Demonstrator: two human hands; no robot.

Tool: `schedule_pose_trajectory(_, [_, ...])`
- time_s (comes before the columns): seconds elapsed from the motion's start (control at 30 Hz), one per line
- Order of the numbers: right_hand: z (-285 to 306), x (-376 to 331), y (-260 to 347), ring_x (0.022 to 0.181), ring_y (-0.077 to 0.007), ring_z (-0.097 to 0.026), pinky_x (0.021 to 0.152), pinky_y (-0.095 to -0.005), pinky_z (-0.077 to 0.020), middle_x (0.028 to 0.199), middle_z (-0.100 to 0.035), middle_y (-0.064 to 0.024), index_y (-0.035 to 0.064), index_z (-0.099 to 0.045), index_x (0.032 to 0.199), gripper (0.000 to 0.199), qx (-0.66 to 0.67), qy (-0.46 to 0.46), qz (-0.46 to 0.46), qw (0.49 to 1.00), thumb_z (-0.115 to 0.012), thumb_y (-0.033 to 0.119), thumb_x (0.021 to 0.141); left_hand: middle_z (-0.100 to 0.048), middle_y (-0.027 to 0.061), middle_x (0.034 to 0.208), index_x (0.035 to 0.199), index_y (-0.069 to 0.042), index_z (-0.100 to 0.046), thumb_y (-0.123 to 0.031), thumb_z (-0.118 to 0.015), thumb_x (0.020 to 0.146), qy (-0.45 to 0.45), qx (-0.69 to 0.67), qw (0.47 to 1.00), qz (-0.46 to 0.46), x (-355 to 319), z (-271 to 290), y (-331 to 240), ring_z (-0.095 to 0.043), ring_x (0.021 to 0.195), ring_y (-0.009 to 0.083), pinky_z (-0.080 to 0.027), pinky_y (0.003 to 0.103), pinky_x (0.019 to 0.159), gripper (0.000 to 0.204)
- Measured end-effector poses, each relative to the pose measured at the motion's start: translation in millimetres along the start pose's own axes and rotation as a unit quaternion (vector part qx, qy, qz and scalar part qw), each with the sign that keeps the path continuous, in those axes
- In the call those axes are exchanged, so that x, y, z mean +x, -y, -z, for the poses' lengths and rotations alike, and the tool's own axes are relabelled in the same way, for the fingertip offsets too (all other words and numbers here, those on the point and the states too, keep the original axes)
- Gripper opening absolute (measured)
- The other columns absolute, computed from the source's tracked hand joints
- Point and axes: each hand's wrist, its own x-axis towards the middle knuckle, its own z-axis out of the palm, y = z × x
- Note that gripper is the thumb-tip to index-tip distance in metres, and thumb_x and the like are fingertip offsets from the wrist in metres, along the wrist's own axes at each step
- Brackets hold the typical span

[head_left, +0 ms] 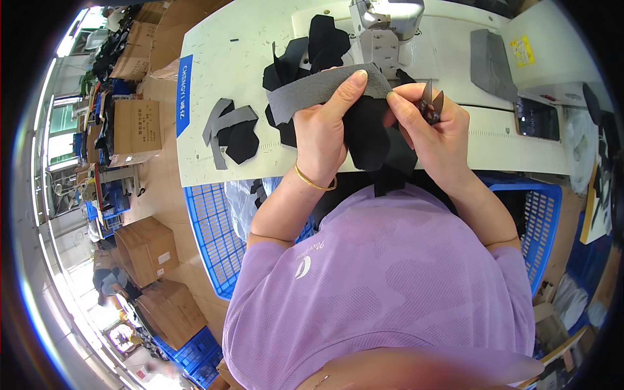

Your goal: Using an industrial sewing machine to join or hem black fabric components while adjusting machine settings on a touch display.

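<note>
My left hand (323, 125) is closed on a grey fabric strip (309, 93), its thumb pressed flat on top near the strip's right end. Black fabric pieces (367, 133) hang below the strip, between my hands; whether they are joined to it I cannot tell. My right hand (442, 133) pinches the strip's right end between thumb and finger. That same hand also holds a small pair of dark thread snips (431, 107), blades pointing up and away from the fabric. Behind the strip lie more black cut pieces (328, 42). The right fingers partly hide the snips.
A sewing machine (388, 42) stands on the white table (214, 65) just beyond my hands. Grey and black pieces (239, 140) lie at left, a grey piece (491, 62) and a phone (538, 119) at right. Blue baskets (218, 227) flank me below the table edge.
</note>
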Motion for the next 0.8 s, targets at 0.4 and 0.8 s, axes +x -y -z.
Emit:
schedule_pose_trajectory(0.4, [-15, 48, 5, 0.063, -0.0036, -0.058, 0.059, -0.0192, -0.0447, 0.069, -0.066, -0.0015, 0.0010, -0.066, 0.086, 0.014, 0.076, -0.060, 0.035, 0.995, -0.063, 0.013, 0.092, -0.067, 0.0070, 0.080, 0.085, 0.005, -0.068, -0.010, -0.075, 0.085, -0.013, 0.052, 0.997, 0.059, 54, -14, -46, -0.063, 0.065, 0.0123, -0.051, 0.026, 0.057, 0.017])
schedule_pose_trajectory(0.8, [-15, 60, 0, 0.056, -0.0001, -0.046, 0.050, -0.0189, -0.0348, 0.068, -0.065, 0.0003, 0.0027, -0.066, 0.082, 0.015, 0.129, -0.077, 0.055, 0.987, -0.061, 0.012, 0.093, -0.069, 0.0111, 0.085, 0.090, 0.008, -0.068, -0.003, -0.073, 0.082, 0.042, 0.073, 0.995, 0.043, 78, -18, -53, -0.066, 0.070, 0.0152, -0.053, 0.027, 0.061, 0.015])
